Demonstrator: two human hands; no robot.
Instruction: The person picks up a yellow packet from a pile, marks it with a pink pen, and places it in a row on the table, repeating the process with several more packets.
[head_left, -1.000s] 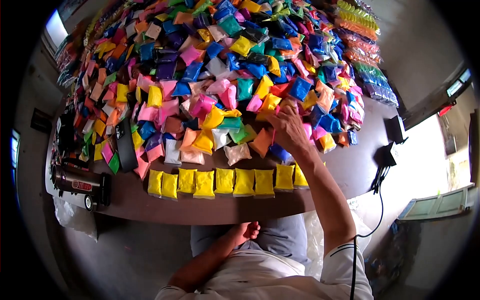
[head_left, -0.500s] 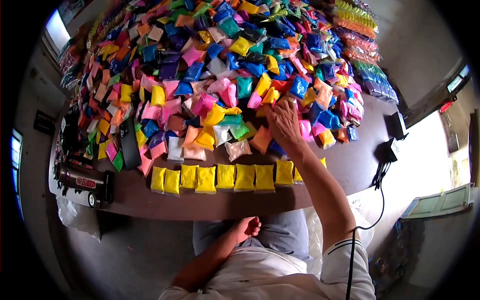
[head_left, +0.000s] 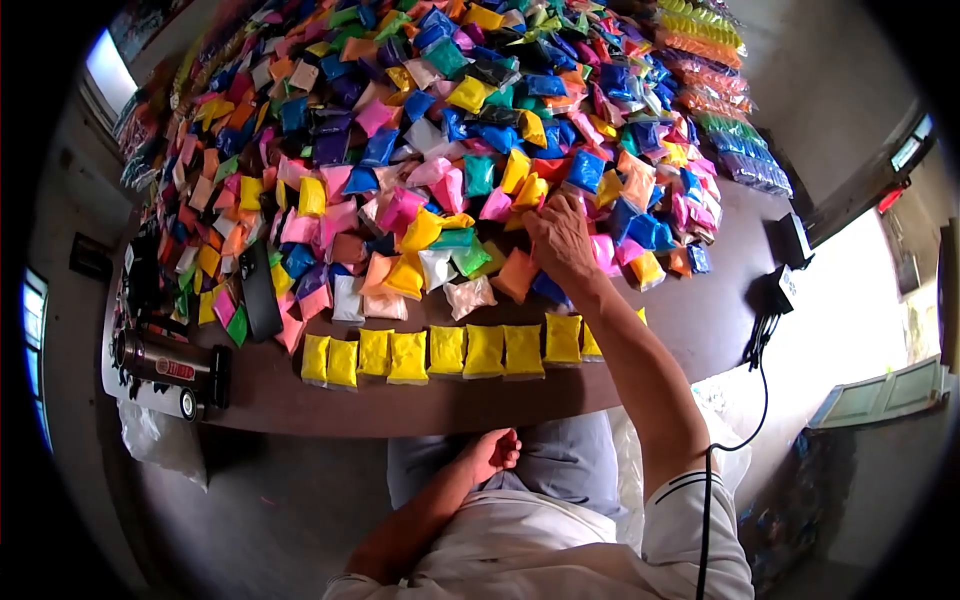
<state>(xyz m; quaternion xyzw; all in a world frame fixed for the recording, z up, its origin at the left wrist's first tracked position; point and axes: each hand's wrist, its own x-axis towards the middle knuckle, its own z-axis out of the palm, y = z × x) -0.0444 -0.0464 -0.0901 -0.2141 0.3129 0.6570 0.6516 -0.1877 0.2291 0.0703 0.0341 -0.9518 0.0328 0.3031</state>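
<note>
My right hand [head_left: 562, 238] reaches into the near side of a large heap of small coloured packets [head_left: 400, 150]. Its fingertips are among yellow, pink and red packets, and what they touch is partly hidden. Just beyond the fingers lies a yellow packet [head_left: 531, 190], with a blue packet [head_left: 585, 171] to its right. My left hand [head_left: 492, 453] rests in my lap, its fingers curled with nothing seen in them. Along the table's near side runs a row of several yellow packets [head_left: 484, 351], and my right forearm passes over its right end.
A dark flask [head_left: 168, 362] lies at the table's left edge. A black phone-like object [head_left: 261, 290] leans by the heap. On the right are a black and white box [head_left: 785, 290] and a cable [head_left: 766, 390]. Bundled packets [head_left: 745, 150] lie at the back right.
The view has shifted slightly. My right hand stays at nearly the same spot in the heap, with its fingers a little changed. My left hand has not visibly moved.
</note>
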